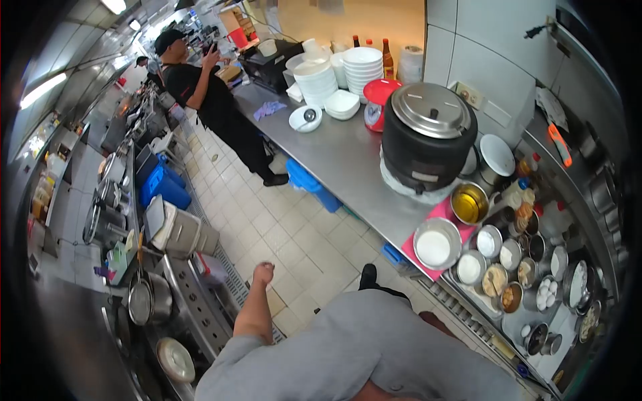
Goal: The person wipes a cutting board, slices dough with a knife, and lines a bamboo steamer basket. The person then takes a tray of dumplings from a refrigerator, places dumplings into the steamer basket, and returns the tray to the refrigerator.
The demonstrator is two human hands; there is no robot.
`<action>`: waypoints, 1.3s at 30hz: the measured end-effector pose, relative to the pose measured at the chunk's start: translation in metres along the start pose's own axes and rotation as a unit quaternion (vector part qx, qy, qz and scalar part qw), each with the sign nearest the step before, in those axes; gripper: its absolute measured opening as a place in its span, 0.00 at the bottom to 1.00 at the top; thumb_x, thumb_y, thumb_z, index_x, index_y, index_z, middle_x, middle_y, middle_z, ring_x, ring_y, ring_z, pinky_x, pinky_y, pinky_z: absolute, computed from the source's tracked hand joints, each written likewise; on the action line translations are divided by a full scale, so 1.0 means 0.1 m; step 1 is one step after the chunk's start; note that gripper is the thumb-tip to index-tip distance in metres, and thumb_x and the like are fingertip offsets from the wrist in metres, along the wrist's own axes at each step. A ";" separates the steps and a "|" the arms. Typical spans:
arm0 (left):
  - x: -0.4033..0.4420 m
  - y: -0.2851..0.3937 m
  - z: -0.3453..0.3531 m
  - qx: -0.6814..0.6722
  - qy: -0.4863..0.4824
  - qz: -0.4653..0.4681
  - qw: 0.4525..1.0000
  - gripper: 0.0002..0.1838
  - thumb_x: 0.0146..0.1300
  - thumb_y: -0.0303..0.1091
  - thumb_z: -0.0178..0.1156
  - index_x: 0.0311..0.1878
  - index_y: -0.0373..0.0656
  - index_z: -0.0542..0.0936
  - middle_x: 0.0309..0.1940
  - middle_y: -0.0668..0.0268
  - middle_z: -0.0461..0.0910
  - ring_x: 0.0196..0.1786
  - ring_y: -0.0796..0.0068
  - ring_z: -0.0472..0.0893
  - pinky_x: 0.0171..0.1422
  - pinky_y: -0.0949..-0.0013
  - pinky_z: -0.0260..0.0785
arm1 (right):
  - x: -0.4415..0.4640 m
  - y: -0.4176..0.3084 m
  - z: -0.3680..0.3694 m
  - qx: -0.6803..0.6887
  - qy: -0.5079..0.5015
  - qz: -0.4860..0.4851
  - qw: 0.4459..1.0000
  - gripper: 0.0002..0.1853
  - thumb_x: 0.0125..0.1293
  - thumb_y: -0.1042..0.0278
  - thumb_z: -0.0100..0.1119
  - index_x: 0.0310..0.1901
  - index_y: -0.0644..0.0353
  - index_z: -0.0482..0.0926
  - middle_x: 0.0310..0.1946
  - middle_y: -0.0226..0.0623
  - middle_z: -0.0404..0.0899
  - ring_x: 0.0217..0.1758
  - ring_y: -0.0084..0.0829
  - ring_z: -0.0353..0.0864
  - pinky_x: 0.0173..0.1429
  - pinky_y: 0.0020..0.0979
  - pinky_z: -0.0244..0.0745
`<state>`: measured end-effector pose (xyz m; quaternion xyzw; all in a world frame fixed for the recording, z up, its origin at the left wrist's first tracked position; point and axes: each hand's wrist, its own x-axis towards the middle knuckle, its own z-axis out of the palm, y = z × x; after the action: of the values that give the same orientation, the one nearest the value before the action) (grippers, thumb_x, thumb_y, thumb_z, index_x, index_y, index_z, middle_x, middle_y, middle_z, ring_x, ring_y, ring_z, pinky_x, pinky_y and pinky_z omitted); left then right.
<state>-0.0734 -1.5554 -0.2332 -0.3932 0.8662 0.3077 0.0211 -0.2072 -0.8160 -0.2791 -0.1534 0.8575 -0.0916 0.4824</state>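
Left hand over open floor, aisle clear ahead of it. Counter edge well apart, right of fingers; steel unit nearer, left. Fingers narrow, curled in. Tub nearest, left of them. Right hand: can't tell, out of view.

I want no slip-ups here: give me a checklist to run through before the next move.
1. Left hand free: ok, fingers curled, nothing visible held.
2. Right hand free: cannot tell, no clear view of it.
3. Lid on the black pot: ok, resting on top.
4. Yellow liquid contained: ok, inside its metal pan.
5. Aisle free of other people: not ok, a person in black stands beside the counter.
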 end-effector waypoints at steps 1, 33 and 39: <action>0.43 0.18 -0.06 -0.064 0.025 0.003 0.998 0.18 0.74 0.41 0.57 0.55 0.37 0.86 0.40 0.55 0.88 0.43 0.62 0.86 0.49 0.62 0.79 | 0.10 -0.17 -0.09 0.010 -0.016 0.016 1.000 0.28 0.77 0.42 0.55 0.47 0.62 0.90 0.54 0.51 0.87 0.54 0.57 0.87 0.59 0.51 0.81; 7.92 5.59 -1.53 0.072 0.009 0.336 0.939 0.31 0.68 0.46 0.68 0.71 0.44 0.77 0.73 0.54 0.76 0.74 0.53 0.76 0.78 0.56 0.68 | 2.32 -4.66 -1.72 0.488 0.113 0.271 0.822 0.22 0.78 0.48 0.57 0.49 0.61 0.88 0.51 0.48 0.88 0.52 0.50 0.88 0.56 0.46 0.82; 8.06 5.73 -1.61 0.173 -0.038 0.304 0.936 0.26 0.66 0.45 0.69 0.64 0.44 0.80 0.64 0.58 0.83 0.67 0.54 0.82 0.71 0.54 0.76 | 2.43 -5.01 -1.97 0.521 0.138 0.272 0.797 0.21 0.78 0.49 0.57 0.49 0.61 0.88 0.51 0.47 0.88 0.52 0.48 0.89 0.55 0.45 0.83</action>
<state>-0.9941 -1.8953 -0.0313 -0.0895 0.9827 0.1597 0.0273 -0.4063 -1.3688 -0.2183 0.3747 0.7438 -0.4103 0.3715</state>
